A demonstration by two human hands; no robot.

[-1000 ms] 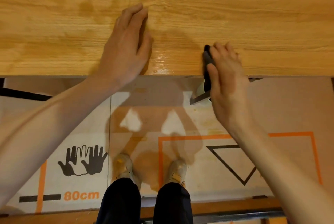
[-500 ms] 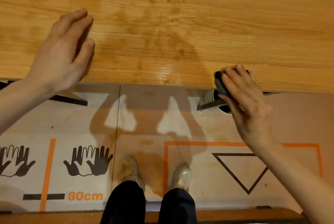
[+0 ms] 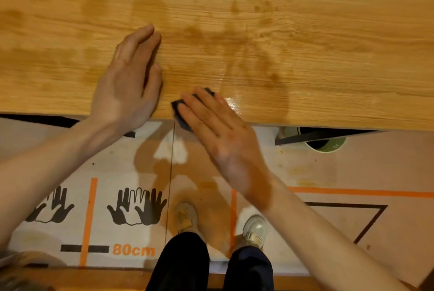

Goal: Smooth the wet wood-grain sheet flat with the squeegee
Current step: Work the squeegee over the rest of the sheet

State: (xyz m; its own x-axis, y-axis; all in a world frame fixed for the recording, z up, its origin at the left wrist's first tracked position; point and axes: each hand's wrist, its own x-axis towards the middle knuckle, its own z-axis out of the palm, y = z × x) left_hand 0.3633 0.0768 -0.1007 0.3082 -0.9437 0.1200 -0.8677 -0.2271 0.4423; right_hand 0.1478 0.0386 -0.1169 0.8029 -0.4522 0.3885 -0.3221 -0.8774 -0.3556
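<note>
Sheet: the wet wood-grain sheet point(image 3: 258, 32) lies across the table, from the far side down to the near edge, with dark damp patches and 1 shiny wet spot point(image 3: 231, 102) just beside the right hand.
Left hand: the left hand point(image 3: 128, 81) lies flat on the sheet, fingers together, holding nothing.
Right hand: the right hand point(image 3: 216, 126) presses the dark squeegee point(image 3: 180, 112) under its fingers, right at the near edge.
What could go wrong: I think the squeegee could slip off the edge, since part of it hangs past it. Wet plastic is slippery, so the sheet could slide or wrinkle if the flat hand lets go.
Around: a green cup point(image 3: 326, 143) stands on the floor under the table, well apart from both hands. 2 shoes point(image 3: 186, 216) stand below.
In the way: the left hand sits just beside the squeegee.
</note>
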